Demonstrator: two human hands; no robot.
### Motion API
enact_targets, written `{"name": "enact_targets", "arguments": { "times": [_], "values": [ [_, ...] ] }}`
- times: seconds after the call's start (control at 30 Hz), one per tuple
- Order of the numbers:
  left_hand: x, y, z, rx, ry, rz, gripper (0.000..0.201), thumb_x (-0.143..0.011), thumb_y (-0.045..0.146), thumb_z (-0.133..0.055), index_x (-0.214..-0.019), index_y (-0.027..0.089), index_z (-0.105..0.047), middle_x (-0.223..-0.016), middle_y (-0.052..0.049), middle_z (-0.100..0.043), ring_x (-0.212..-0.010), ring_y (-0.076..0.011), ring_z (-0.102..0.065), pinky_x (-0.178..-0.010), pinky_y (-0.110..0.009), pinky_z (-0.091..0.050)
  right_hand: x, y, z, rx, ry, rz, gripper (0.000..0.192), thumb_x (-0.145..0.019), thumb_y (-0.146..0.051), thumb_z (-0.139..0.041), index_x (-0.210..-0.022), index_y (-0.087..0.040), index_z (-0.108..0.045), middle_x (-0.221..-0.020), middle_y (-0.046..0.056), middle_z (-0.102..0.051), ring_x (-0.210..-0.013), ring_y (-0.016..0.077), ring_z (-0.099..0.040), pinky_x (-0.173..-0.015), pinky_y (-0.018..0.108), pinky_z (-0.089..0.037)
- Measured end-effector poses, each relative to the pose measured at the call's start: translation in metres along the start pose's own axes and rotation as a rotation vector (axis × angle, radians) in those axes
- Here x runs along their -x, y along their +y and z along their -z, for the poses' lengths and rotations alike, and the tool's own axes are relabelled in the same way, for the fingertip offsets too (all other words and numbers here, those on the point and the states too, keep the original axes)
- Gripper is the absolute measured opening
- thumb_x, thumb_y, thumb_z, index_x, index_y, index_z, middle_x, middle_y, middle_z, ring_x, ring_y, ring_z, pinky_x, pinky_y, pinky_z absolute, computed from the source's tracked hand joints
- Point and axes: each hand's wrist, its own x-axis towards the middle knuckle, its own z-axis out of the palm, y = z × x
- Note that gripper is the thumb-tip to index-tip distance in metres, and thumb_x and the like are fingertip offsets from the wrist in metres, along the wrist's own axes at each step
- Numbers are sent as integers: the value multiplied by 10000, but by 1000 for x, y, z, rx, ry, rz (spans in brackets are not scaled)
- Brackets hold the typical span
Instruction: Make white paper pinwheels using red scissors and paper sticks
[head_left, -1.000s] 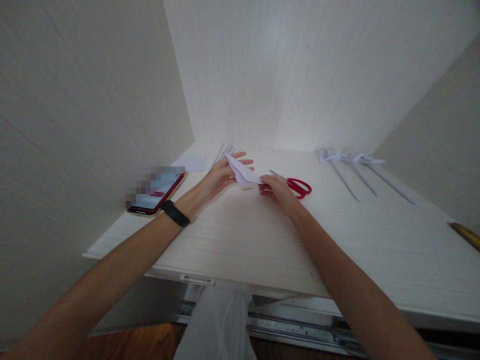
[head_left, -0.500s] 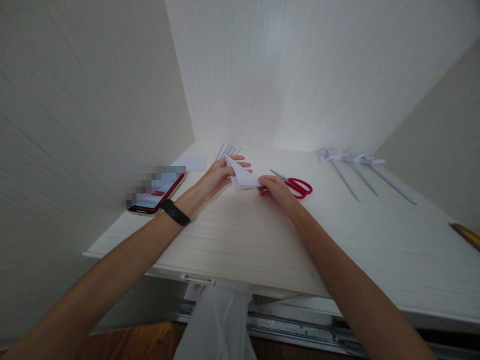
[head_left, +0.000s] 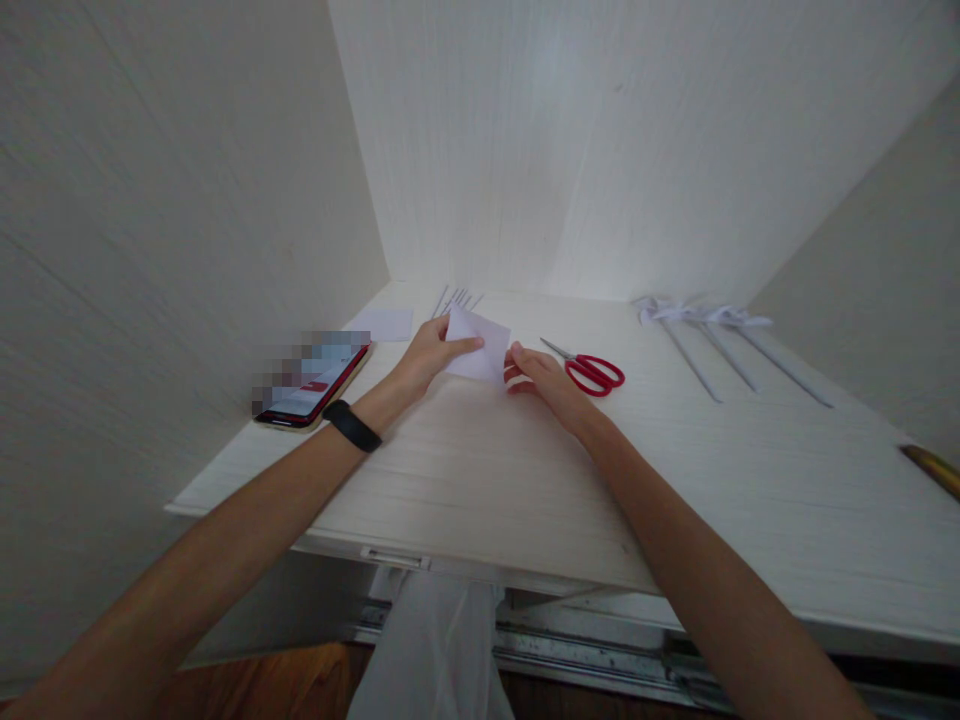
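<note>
My left hand [head_left: 435,354] is pinching a squarish white paper sheet [head_left: 489,362] under its thumb; right hand [head_left: 541,372] is curling alongside, can't tell if it's gripping.

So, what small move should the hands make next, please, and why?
Perhaps pinch the right edge of the paper with the right hand: the left hand holds the paper with its thumb on top, while the right hand is at that edge, contact unclear.

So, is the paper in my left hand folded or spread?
Looks spread: the paper shows a broad, four-cornered face, and your left hand has its thumb across it. Whether another layer lies behind, I can't tell.
</note>
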Motion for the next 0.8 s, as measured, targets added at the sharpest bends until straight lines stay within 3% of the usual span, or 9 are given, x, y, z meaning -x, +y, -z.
{"name": "enact_targets", "arguments": {
  "times": [0.13,0.33,0.53,0.8],
  "values": [
    [1,1,-1,-70,-14,4,302,-606,267,-798,-830,129,-649,-769,-32,-670,-673,-164,-592,-681,-301,-453,-1,-5,-1,50,24,44,344,-716,-523,-672,-761,-184,-634,-790,24,-609,-754,150,-579,-672,280,-475],
    [2,1,-1,-132,-169,39,372,-597,201,-777,-940,133,-649,-929,-78,-703,-816,-211,-632,-782,-348,-474,-7,-2,5,12,138,88,203,-670,-365,-683,-772,-196,-635,-741,-6,-610,-686,128,-559,-637,260,-464],
    [1,-5,0,-64,-305,48,408,-595,118,-711,-996,145,-640,-1036,-87,-698,-857,-208,-633,-795,-334,-473,-8,2,8,-67,199,103,176,-634,-282,-664,-790,-210,-625,-743,-14,-634,-697,134,-568,-621,255,-439],
    [3,1,-3,93,-342,80,418,-593,100,-688,-1008,131,-648,-1069,-100,-681,-940,-226,-621,-816,-321,-451,-4,-6,7,-243,273,85,232,-617,-277,-653,-839,-218,-617,-805,-18,-621,-737,121,-556,-686,255,-456]
  ]
}}
